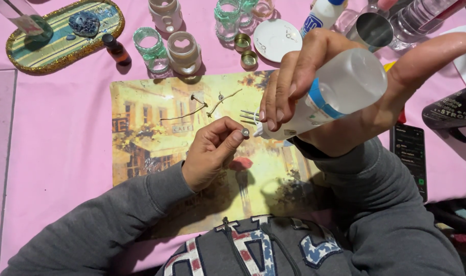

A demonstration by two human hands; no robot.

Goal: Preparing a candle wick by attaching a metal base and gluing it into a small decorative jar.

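Clear plastic glue bottle [340, 92], clasped in the right grip [340, 87], tips its nozzle against the small metal disc [245, 132] pinched by the left grip [212, 153].

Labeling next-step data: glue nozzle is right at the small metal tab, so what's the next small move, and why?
Probably a gentle squeeze by the right hand on the glue bottle: its nozzle is tipped down almost against the metal tab pinched in the left hand.

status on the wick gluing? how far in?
Done: not clear; no finished piece shows. In hand: left hand pinches a small metal wick tab; right hand tips a glue bottle, nozzle at the tab. Left: two wicks lie loose on the picture mat, and the glass jars behind look empty.
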